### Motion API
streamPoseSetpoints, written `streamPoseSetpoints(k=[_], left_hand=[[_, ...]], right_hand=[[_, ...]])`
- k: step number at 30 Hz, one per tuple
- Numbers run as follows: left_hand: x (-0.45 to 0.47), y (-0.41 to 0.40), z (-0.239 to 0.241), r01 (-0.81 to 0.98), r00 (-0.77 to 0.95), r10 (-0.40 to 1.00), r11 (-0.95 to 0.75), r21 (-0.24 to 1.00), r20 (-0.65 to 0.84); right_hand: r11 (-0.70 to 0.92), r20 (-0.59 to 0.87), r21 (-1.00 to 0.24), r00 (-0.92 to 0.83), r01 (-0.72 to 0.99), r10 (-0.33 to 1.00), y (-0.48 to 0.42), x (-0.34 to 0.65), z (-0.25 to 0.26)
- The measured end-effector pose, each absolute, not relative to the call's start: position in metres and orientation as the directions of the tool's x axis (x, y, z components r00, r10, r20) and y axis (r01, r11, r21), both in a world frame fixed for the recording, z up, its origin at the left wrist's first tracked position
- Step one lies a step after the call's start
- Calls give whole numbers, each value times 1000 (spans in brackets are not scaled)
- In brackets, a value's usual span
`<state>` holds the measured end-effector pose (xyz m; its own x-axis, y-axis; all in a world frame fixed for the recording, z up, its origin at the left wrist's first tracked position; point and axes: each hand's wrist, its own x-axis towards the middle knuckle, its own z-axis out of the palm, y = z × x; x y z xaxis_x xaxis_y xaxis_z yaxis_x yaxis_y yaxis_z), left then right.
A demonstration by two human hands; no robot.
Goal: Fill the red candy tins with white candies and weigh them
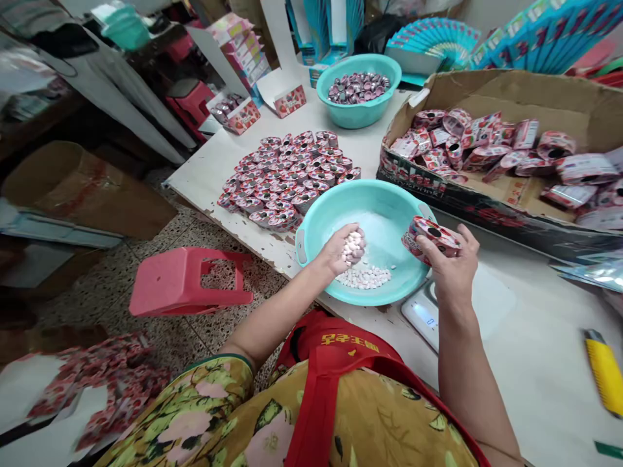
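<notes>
My left hand [341, 250] is cupped palm up around a heap of small white candies [354, 248], over the left part of a turquoise basin [316, 214]. More loose white candies [367, 277] lie on the basin's bottom, below that hand. At the basin's right rim, my right hand [452, 259] grips a red and white printed oval container [433, 235], its top with a dark round hole facing up. A white digital scale [423, 314] with a lit display sits under my right wrist, partly hidden by it.
Many similar containers [287, 175] stand packed behind the basin; others fill a cardboard box [418, 172] at right. Behind is a second turquoise basin [357, 117] of dark, shiny caps. A yellow-handled cutter [603, 370] lies far right. A pink stool [165, 279] stands on the floor.
</notes>
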<state>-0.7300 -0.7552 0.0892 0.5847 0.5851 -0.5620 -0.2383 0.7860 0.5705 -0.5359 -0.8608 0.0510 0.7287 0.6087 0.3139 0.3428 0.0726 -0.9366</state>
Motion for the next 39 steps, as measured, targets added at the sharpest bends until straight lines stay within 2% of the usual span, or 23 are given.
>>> streamPoseSetpoints(k=[2, 5, 7, 12, 14, 16, 26, 30, 39], left_hand=[[-731, -751, 94, -330, 547, 641, 756, 565, -538], [-728, -747, 101, -362, 521, 640, 765, 533, -565], [-723, -748, 109, -407, 526, 677, 731, 547, -514], [-705, -765, 119, -586, 332, 922, 367, 722, -198], [-699, -769, 115, -577, 251, 961, 244, 779, -115], [-694, -769, 110, -536, 211, 974, 190, 822, -88], [-693, -761, 101, -446, 183, 967, 241, 862, -175], [-695, -761, 101, -409, 232, 948, 299, 862, -218], [-696, -761, 107, -381, 291, 938, 296, 876, -190]], right_hand=[[14, 327, -912, 706, 410, 628, -867, -546, 61], [4, 311, -887, 592, 462, 744, -869, -566, 70], [2, 305, -854, 496, 521, 813, -867, -579, 72], [74, 294, -817, 304, 572, 906, -855, -604, 69], [80, 308, -808, 302, 584, 902, -850, -610, 67], [66, 302, -795, 299, 603, 905, -846, -614, 65], [-78, 140, -796, 307, 601, 942, -843, -614, 72], [-74, 134, -802, 298, 593, 945, -842, -613, 70], [-74, 134, -824, 321, 562, 938, -839, -612, 67]])
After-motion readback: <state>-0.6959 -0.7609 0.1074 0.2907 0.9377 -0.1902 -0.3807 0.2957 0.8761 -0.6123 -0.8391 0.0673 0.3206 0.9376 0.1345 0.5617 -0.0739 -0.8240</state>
